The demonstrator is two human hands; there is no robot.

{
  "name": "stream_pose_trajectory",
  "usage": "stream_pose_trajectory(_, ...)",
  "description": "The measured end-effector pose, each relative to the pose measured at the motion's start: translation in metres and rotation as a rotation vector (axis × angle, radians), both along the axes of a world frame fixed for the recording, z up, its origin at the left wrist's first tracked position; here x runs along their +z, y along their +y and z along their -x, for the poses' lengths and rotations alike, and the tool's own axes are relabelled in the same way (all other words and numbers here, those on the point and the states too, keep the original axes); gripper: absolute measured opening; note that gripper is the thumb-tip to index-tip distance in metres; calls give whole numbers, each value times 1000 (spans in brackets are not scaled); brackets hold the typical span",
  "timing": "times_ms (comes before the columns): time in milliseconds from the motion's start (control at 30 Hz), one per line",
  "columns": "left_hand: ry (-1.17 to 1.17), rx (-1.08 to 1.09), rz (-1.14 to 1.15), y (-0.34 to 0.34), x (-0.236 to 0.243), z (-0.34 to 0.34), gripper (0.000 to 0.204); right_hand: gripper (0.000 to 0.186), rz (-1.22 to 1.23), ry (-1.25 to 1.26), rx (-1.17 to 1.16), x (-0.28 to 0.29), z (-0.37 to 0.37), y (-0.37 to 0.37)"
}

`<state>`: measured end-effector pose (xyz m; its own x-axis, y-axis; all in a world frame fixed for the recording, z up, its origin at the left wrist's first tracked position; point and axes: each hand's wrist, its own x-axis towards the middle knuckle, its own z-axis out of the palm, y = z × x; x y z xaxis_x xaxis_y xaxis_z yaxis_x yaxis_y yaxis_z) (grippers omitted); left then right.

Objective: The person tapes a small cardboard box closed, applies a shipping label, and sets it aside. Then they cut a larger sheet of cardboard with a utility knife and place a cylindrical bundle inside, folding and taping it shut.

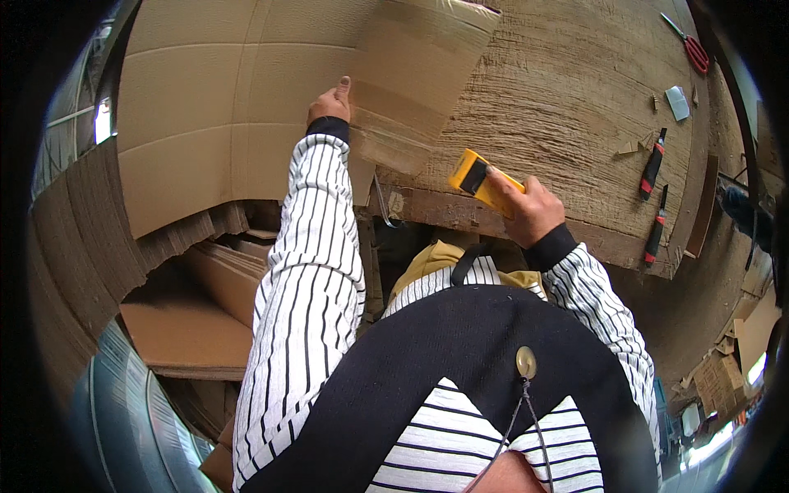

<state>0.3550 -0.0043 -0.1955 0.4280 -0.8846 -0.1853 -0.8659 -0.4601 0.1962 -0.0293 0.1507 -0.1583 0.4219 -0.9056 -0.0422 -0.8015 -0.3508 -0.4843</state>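
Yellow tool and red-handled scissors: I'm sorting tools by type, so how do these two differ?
The yellow tool is gripped in the right hand; the scissors lie on the wooden tabletop. The yellow tool is blocky with a black panel; the scissors are slender, with red handles.

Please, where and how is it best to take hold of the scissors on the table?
Probably by the red handles, coming from the near side: the scissors seem to lie flat, with the handles at the near end and the blades pointing away and leftward.
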Motion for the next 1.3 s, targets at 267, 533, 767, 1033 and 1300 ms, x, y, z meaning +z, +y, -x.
stream_pose_trajectory(267,89,-87,46,-9,-18,-39,81,69,-83,60,25,-24,-27,-6)
stream_pose_trajectory(533,252,-50,-15,-5,-14,-15,67,59,-370,261,13,-37,-99,-76)
stream_pose_trajectory(767,505,-386,55,-6,27,49,71,57,-574,196,-563,11,32,-43)
stream_pose_trajectory(1033,238,-634,-15,6,3,143,99,83,-264,48,-1221,-14,230,1)
stream_pose_trajectory(1300,-95,-744,127,67,30,221,88,94,-121,659,-1086,-89,348,-9)
